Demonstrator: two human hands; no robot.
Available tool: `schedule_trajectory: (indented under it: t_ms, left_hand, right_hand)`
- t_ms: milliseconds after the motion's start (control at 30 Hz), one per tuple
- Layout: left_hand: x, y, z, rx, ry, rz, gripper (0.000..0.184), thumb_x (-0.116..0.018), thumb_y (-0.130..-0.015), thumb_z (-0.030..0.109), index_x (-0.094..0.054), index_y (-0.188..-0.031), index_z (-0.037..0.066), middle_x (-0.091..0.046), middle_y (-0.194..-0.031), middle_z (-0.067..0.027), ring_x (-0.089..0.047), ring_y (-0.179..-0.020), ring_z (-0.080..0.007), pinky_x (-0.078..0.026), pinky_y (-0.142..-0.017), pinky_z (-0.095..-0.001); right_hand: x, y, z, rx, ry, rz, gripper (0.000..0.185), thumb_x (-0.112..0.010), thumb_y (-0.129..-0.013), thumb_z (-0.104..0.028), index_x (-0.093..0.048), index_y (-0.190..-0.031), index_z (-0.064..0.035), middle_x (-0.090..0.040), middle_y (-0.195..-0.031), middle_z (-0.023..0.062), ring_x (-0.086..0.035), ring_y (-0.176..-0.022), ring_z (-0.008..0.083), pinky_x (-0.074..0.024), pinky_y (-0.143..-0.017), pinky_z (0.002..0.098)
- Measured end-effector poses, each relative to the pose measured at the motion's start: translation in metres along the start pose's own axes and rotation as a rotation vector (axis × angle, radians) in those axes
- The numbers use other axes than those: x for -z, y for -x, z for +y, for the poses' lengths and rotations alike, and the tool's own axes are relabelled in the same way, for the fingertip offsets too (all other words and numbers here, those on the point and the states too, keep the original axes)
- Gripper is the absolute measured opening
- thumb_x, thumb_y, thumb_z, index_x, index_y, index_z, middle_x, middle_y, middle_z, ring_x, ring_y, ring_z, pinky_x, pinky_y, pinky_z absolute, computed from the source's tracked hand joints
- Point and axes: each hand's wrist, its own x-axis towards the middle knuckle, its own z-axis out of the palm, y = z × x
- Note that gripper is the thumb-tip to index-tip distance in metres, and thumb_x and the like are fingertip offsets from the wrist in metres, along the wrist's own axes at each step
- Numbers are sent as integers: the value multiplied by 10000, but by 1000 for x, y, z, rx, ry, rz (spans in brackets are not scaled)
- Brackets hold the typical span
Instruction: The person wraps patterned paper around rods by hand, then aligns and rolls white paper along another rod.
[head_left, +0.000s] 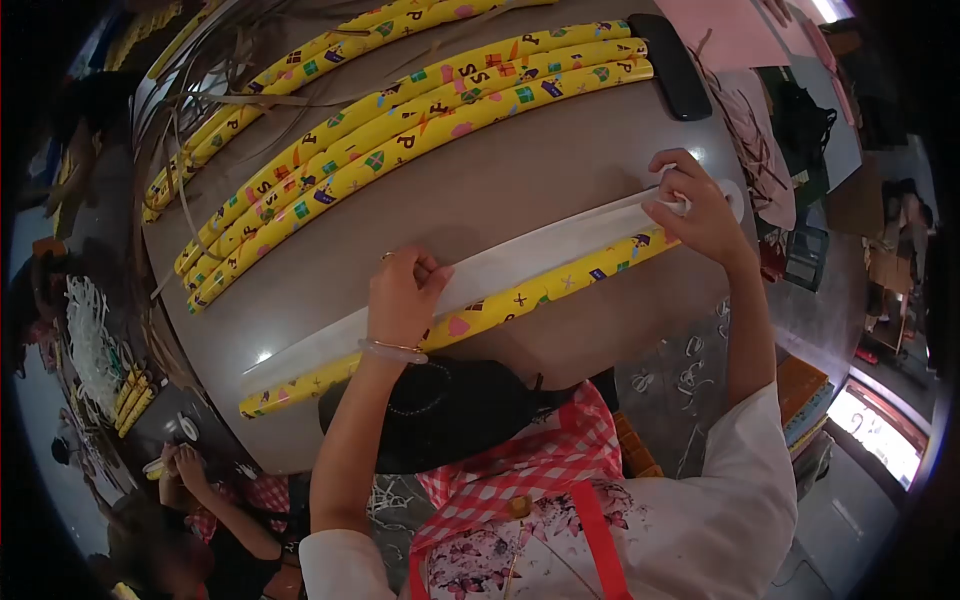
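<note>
In front of me on the table lies a long sheet of yellow patterned wrapping paper (520,300), partly rolled along its near side, with its white inner face (530,252) showing along the far side. My left hand (405,300), wearing a ring and a pale bracelet, is closed over the middle of the sheet, thumb and fingers pinching near its white edge. Toward the right end, my right hand (697,212) has curled fingers, and a white curled bit shows between them. The exact grip of both hands is partly hidden by the fingers.
Several finished yellow patterned rolls (430,115) lie across the far side, beside a black oblong object (672,70). Brown strips (215,100) tangle at the far left. A black item (440,415) lies at the near table edge. A co-worker (205,500) sits at lower left.
</note>
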Motion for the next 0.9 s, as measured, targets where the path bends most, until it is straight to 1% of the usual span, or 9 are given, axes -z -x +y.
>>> schedule_trajectory:
  t_ms: [167, 233, 267, 433, 500, 567, 667, 733, 900]
  left_hand:
    - [0, 0, 1, 4, 25, 5, 166, -714, -749, 70, -573, -780, -11, -600, -683, -120, -600, -593, -227, -481, -558, -329]
    - [0, 0, 0, 1, 11, 3, 167, -715, -748, 71, -574, -783, -11, -601, -686, -119, -600, -593, -226, -481, -559, -328]
    - [0, -1, -1, -1, 0, 3, 167, -716, -747, 71, -575, -786, -10, -602, -688, -118, -599, -593, -225, -482, -560, -327]
    - [0, -1, 1, 19, -9, -5, 164, -719, -739, 68, -578, -781, -6, -601, -687, -117, -598, -598, -225, -480, -559, -331]
    - [2, -1, 2, 29, -26, -8, 162, -720, -736, 66, -580, -780, -4, -600, -687, -117, -597, -599, -225, -479, -559, -333]
    - [3, -2, 2, 70, -37, -46, 205, -729, -759, 149, -589, -812, 8, -613, -702, -79, -593, -636, -169, -487, -610, -298]
    - [2, -2, -1, 57, -56, -36, 203, -727, -760, 149, -589, -808, 8, -612, -704, -82, -591, -638, -171, -486, -611, -297]
    - [3, -2, 1, 67, -51, -41, 200, -726, -760, 146, -591, -807, 7, -612, -704, -83, -591, -638, -173, -487, -613, -297]
    - [3, -2, 1, 54, -35, -39, 192, -723, -759, 140, -594, -807, 6, -609, -694, -82, -589, -634, -174, -487, -615, -296]
  right_hand:
    - [-13, -4, 14, 20, -11, 79, 272, -668, -752, -106, -418, -697, -15, -539, -1010, 82, -533, -775, 168, -450, -697, 281]
    - [-14, -5, 13, -71, -19, 54, 242, -664, -761, -101, -442, -720, -12, -558, -928, 75, -534, -773, 160, -450, -694, 278]
    - [-15, -5, 12, -73, -20, 55, 242, -664, -761, -101, -442, -720, -12, -558, -928, 75, -534, -773, 160, -450, -694, 278]
    - [-23, -6, 16, -127, 8, 79, 185, -663, -775, -105, -505, -771, -10, -577, -781, 63, -551, -718, 143, -464, -673, 277]
    - [-26, -6, 18, -108, 1, 96, 183, -664, -774, -107, -508, -773, -12, -583, -774, 62, -556, -708, 141, -467, -668, 280]
    - [-28, -6, 18, -91, -5, 113, 182, -666, -772, -109, -510, -775, -14, -588, -767, 61, -560, -699, 139, -471, -663, 283]
    - [-30, -6, 14, -101, 18, 140, 180, -666, -772, -115, -516, -780, -18, -596, -773, 62, -572, -708, 139, -474, -665, 284]
    - [-30, -6, 10, -168, 4, 123, 176, -666, -772, -115, -521, -788, -15, -604, -781, 65, -578, -719, 146, -475, -688, 284]
    - [-33, -7, 18, -138, 39, 146, 178, -668, -773, -119, -530, -801, -10, -605, -783, 65, -583, -734, 153, -469, -724, 290]
